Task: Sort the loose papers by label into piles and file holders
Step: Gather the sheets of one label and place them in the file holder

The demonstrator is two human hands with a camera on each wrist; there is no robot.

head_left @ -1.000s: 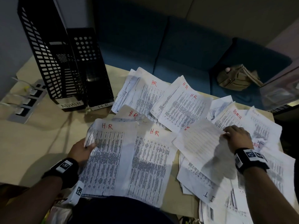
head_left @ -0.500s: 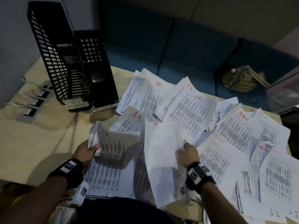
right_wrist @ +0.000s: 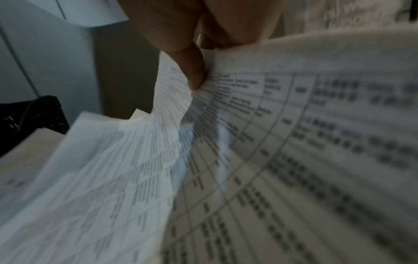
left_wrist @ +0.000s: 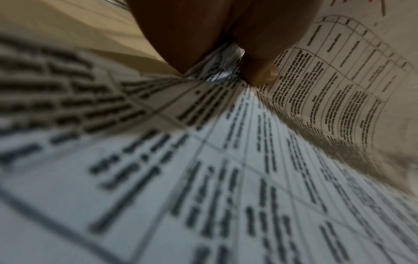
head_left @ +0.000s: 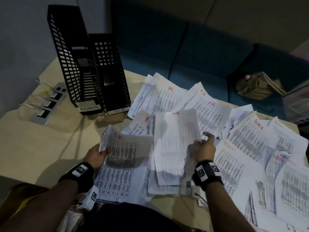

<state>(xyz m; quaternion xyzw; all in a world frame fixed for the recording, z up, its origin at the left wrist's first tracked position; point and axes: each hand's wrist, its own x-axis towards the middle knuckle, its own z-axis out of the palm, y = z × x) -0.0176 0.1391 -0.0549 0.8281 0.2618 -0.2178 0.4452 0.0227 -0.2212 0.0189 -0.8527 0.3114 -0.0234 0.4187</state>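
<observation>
Loose printed papers marked HR (head_left: pixel 170 91) and ADMIN (head_left: pixel 258 126) in red cover the right half of the table. My left hand (head_left: pixel 97 154) grips the curled left edge of an HR stack (head_left: pixel 122 168) near the front; its thumb (left_wrist: pixel 260 71) presses the sheets in the left wrist view. My right hand (head_left: pixel 201 149) pinches the right edge of a single sheet (head_left: pixel 173 143) with a red mark at its top, held over the papers in front of me; its thumb (right_wrist: pixel 190 71) lies on that sheet. Two black file holders, labelled ADMIN (head_left: pixel 73 64) and HR (head_left: pixel 110 74), stand at the back left.
A power strip (head_left: pixel 47 106) with plugged cables lies left of the holders. Bare tabletop (head_left: pixel 41 148) stretches along the left. A blue sofa (head_left: pixel 184 51) runs behind the table, with an olive bag (head_left: pixel 257 87) on it.
My right hand carried the sheet from the right side leftward to the middle, then raised it flatter beside the HR stack. The left hand kept its grip on the stack's edge.
</observation>
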